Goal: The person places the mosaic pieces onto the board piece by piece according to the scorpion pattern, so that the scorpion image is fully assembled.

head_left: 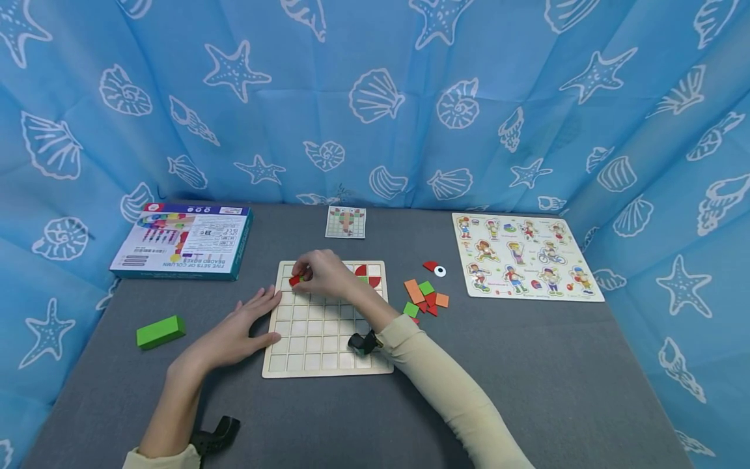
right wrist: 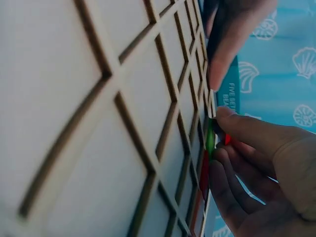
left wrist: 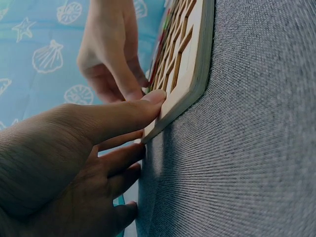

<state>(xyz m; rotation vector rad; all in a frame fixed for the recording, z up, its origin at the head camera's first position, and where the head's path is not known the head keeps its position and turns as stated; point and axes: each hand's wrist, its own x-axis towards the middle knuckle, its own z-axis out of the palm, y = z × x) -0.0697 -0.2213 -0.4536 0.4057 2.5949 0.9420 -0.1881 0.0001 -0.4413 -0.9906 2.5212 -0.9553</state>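
In the head view, the right hand (head_left: 325, 277) hid part of the far rows of the grid board (head_left: 299, 344), and its fingers covered so much of the red piece (head_left: 295, 281) that the shape could not be told. The finest print on the box (head_left: 184, 241) was too small to read, while the bottom edge cut off the left sleeve (head_left: 164, 458) and the right sleeve (head_left: 451, 391). Seen from the right wrist, the board's nearest cells blurred and ran past the left edge.
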